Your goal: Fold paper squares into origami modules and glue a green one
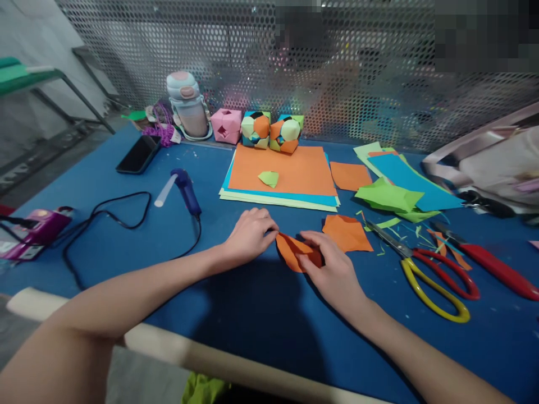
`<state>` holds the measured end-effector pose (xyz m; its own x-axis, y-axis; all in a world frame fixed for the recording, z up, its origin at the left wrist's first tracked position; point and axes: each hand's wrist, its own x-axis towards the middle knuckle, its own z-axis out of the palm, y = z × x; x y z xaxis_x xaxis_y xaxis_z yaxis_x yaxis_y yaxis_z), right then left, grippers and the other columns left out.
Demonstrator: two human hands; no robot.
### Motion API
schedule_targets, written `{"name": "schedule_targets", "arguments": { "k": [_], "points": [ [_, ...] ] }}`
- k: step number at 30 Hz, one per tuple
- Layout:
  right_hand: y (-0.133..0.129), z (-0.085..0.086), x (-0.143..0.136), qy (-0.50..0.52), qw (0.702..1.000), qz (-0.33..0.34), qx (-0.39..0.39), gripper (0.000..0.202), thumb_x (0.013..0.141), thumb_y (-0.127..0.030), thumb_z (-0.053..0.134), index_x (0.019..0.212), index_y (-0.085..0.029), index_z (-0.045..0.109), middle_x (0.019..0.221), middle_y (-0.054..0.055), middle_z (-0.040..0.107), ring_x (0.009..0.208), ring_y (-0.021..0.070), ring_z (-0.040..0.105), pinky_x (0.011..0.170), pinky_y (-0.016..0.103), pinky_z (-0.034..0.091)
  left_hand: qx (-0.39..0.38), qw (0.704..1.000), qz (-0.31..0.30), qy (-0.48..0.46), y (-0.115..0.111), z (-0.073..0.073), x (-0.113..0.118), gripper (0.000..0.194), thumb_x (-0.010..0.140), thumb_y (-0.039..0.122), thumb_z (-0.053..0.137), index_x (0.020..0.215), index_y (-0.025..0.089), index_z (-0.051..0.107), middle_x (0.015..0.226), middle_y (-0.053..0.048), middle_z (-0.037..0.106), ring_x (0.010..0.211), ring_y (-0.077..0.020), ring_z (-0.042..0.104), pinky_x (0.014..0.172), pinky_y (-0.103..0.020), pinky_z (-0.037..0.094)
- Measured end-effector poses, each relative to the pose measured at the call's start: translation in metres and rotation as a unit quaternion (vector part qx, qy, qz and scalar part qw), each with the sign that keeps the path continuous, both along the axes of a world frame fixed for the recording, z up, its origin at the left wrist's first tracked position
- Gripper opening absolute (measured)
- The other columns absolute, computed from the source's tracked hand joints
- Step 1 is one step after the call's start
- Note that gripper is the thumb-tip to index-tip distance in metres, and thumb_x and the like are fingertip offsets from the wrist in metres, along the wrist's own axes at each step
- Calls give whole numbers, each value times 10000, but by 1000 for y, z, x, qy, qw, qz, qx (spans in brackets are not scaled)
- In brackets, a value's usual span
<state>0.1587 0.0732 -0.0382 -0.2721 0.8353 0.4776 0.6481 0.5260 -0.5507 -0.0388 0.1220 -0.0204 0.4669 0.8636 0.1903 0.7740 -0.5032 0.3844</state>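
An orange sheet of paper, partly folded over, is held just above the blue table between my hands. My left hand pinches its left corner between thumb and fingers. On the other side my right hand grips the paper, thumb below and fingers on top. Another crumpled orange paper piece lies right beside my right hand. Behind them is a stack of coloured sheets, orange on top, with a small green folded piece on it.
Scissors and a red-handled cutter lie at right, near paper scraps. A glue gun with its cord, a phone and a power strip are at left. Folded paper cubes and a bottle stand behind.
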Motion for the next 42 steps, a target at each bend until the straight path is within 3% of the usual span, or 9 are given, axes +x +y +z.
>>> {"name": "schedule_targets", "arguments": {
  "k": [6, 13, 21, 30, 35, 42],
  "points": [
    [-2, -2, 2, -1, 999, 49, -13, 343, 778, -35, 440, 1071, -195, 517, 1079, 107, 590, 972, 207, 600, 804, 376, 541, 11, 1000, -6, 11, 5, -2, -6, 191, 863, 222, 494, 839, 191, 681, 835, -39, 617, 834, -185, 512, 721, -317, 363],
    [-1, 1, 8, -17, 997, 70, 24, 269, 836, -61, 437, 1030, -184, 577, 1071, 125, 608, 1003, 214, 602, 833, 392, 539, 27, 998, -50, 25, 4, -1, -5, 222, 882, 238, 459, 898, 200, 677, 851, -40, 600, 827, -181, 492, 726, -315, 352],
    [-3, 1, 8, -33, 981, 174, 83, 362, 883, -51, 419, 1203, -167, 542, 1139, 153, 633, 1097, 231, 587, 876, 424, 547, 22, 998, -40, 36, 5, 0, -2, 243, 894, 240, 436, 867, 181, 670, 848, -49, 599, 825, -179, 496, 735, -310, 356],
    [-8, -2, 4, -124, 968, 162, 144, 310, 880, -40, 448, 1142, -105, 599, 1073, 185, 665, 1104, 273, 586, 877, 443, 542, 33, 996, -53, 59, 6, 0, -2, 267, 913, 251, 407, 923, 190, 666, 865, -50, 593, 824, -182, 488, 720, -314, 341],
    [-9, -2, 5, -141, 962, 187, 136, 386, 880, -22, 409, 1227, -116, 550, 1186, 179, 617, 1244, 284, 454, 958, 471, 488, 61, 992, -60, 96, 5, 1, -2, 282, 917, 250, 393, 888, 179, 664, 851, -62, 589, 793, -189, 479, 692, -327, 325],
    [-8, -1, 3, -159, 952, 223, 139, 344, 899, -35, 374, 1168, -65, 587, 1141, 197, 639, 1250, 290, 443, 988, 501, 450, 33, 996, -53, 68, 7, 1, -2, 264, 905, 230, 411, 903, 181, 670, 856, -51, 601, 815, -184, 496, 711, -316, 351]
  ]
}}
